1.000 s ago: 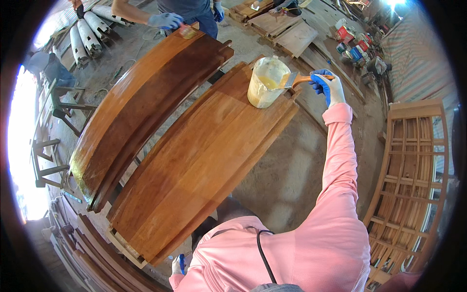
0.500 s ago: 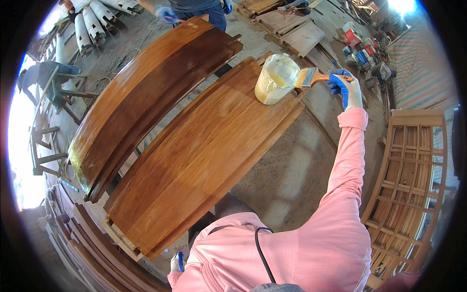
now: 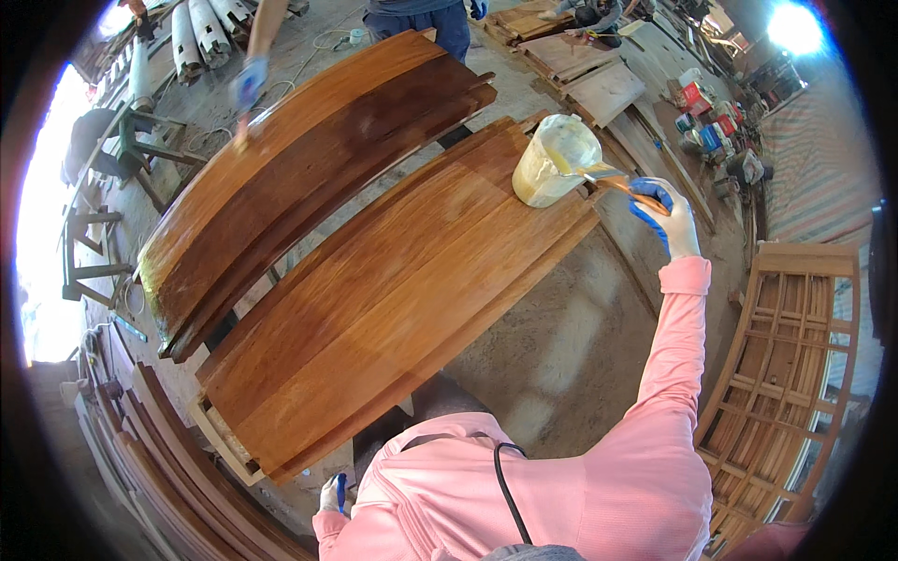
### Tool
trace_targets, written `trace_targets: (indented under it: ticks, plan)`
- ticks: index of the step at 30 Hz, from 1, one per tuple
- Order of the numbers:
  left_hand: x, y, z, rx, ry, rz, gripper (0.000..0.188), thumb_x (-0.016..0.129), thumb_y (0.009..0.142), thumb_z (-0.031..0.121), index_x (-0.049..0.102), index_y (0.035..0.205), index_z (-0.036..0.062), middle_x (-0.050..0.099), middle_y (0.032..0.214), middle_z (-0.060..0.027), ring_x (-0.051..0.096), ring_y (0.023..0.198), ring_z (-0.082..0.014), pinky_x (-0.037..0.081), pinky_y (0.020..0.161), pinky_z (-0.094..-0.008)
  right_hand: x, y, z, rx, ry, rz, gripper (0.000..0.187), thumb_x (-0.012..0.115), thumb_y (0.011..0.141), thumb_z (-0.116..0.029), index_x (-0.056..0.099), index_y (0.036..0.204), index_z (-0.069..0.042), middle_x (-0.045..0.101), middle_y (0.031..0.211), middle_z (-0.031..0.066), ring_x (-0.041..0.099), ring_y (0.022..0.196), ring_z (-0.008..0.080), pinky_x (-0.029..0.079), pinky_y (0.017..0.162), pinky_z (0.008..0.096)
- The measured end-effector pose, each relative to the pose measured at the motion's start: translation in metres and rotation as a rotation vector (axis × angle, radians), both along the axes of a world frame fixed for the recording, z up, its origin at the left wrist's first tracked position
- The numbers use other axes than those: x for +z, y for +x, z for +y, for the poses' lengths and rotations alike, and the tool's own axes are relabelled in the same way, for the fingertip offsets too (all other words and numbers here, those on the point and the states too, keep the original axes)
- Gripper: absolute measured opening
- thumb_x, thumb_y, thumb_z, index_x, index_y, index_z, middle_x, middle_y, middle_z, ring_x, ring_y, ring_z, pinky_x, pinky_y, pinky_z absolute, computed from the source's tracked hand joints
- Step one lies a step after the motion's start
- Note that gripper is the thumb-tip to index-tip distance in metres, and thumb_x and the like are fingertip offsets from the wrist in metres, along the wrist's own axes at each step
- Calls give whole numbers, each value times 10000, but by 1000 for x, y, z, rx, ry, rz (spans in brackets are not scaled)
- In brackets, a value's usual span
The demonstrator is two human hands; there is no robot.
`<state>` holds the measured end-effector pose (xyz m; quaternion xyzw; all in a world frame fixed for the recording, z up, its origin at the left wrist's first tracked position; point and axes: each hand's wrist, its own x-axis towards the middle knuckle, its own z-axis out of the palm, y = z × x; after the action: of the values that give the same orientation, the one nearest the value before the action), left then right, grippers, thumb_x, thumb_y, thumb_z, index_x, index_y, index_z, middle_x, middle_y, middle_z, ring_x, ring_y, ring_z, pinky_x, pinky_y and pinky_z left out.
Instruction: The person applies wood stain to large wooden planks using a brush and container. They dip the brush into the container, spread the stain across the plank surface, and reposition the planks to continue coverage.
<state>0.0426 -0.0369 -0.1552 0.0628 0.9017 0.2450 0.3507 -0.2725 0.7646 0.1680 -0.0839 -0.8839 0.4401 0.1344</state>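
Note:
My right hand (image 3: 666,220), in a white and blue glove, is closed around the handle of a flat paintbrush (image 3: 621,181). The brush's bristle end meets the rim of a whitish, stained plastic bucket (image 3: 538,173) with a pale yellowish coating inside. That bucket stands on the far right end of a long, slightly curved brown wooden panel (image 3: 374,290). Low beside my body on the left hangs my left hand (image 3: 332,493), gloved too, near the panel's near left end and apart from it. Its fingers are too small and hidden to read.
Beyond lies a second, darker glossy curved panel (image 3: 309,168). A co-worker's gloved hand (image 3: 248,82) holds a brush at its far edge. Wooden trestles (image 3: 98,248) and stacked boards (image 3: 178,449) are on the left, a lattice frame (image 3: 786,365) on the right, paint cans (image 3: 711,131) far right.
My right hand has turned and lowered the brush's handle end, its bristles still at the bucket rim. The co-worker's hand has moved left along the darker panel. The whole view has shifted slightly.

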Motion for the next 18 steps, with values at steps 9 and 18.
trace_targets:
  ticks: [9, 18]
  plan:
    - [-37, 27, -35, -104, -5, 26, 247, 477, 922, 95, 646, 1092, 32, 670, 1081, -200, 638, 1007, -367, 521, 885, -423, -17, 42, -53, -198, -211, 56, 201, 700, 842, -1, 660, 1038, -7, 651, 978, 40, 636, 879, 138, 527, 781, 264]
    - [-52, 123, -84, 934, 144, -194, 400, 570, 954, 331, 638, 1195, 19, 653, 1184, -203, 622, 1109, -330, 475, 960, -379, -143, -11, -398, 12, -921, 105, 127, 640, 888, -44, 610, 1011, -32, 601, 921, 58, 623, 788, 181, 535, 714, 306]
